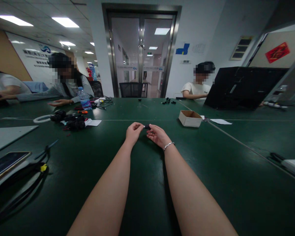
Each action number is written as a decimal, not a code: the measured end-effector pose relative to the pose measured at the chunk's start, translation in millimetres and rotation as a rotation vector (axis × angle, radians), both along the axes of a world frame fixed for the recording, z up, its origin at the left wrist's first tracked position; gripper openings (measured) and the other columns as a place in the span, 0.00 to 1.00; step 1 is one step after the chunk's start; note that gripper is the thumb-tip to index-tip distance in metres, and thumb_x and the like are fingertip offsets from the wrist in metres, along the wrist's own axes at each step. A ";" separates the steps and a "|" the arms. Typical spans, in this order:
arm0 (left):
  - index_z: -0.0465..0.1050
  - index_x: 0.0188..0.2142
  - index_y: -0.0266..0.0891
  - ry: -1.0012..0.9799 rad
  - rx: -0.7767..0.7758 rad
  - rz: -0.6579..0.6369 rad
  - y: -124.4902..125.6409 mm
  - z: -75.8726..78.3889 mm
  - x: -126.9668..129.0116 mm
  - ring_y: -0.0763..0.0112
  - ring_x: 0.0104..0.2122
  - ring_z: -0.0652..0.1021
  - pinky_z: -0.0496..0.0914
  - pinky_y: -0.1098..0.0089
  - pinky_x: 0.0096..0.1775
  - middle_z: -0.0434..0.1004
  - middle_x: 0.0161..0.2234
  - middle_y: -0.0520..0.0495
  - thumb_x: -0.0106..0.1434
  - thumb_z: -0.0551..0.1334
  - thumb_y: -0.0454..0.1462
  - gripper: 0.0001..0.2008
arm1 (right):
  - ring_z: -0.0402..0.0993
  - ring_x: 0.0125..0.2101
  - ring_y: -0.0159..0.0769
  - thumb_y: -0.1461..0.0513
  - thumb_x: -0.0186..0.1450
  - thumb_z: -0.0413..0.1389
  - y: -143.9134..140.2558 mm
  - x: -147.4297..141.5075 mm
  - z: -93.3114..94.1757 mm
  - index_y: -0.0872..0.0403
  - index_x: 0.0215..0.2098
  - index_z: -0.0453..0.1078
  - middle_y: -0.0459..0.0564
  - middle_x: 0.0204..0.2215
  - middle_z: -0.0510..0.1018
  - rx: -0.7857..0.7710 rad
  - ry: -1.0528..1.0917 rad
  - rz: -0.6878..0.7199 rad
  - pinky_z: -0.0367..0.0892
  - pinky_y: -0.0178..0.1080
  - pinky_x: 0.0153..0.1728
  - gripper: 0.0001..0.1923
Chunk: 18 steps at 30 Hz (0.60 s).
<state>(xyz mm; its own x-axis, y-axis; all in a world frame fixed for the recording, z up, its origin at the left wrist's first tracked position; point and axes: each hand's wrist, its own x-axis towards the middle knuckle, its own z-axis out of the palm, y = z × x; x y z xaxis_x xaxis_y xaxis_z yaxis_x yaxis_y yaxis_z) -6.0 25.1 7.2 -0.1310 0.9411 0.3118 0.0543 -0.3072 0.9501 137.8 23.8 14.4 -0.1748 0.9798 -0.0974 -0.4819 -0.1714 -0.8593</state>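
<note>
Both my arms reach forward over the dark green table (211, 170). My left hand (133, 131) and my right hand (157, 135) meet fingertip to fingertip just above the tabletop. Between them they pinch a small black part (147, 126); its exact shape is too small to tell. A silver bracelet (168, 145) circles my right wrist.
A small open cardboard box (190, 118) sits right of my hands. Black parts and cables (72, 121) lie at the left, by a water bottle (84, 99). A phone (5, 163) and scissors (48, 149) are near left. Three seated people and a black case (243, 87) line the far side.
</note>
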 end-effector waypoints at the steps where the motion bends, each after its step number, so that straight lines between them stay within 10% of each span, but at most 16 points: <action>1: 0.73 0.31 0.38 0.000 0.004 -0.006 -0.1 0.1 -0.2 0.72 0.29 0.73 0.66 0.72 0.32 0.74 0.27 0.50 0.51 0.64 0.42 0.10 | 0.69 0.20 0.29 0.63 0.62 0.63 -0.1 0.0 0.1 0.55 0.31 0.68 0.44 0.19 0.71 0.000 0.000 0.001 0.71 0.32 0.26 0.07; 18: 0.72 0.39 0.35 -0.203 0.015 -0.064 8.4 -8.2 -1.9 0.65 0.40 0.77 0.71 0.64 0.44 0.78 0.38 0.41 0.45 0.72 0.40 0.22 | 0.71 0.22 0.31 0.64 0.62 0.63 0.1 -0.2 -0.1 0.55 0.31 0.69 0.45 0.20 0.71 -0.011 0.005 -0.014 0.72 0.33 0.27 0.07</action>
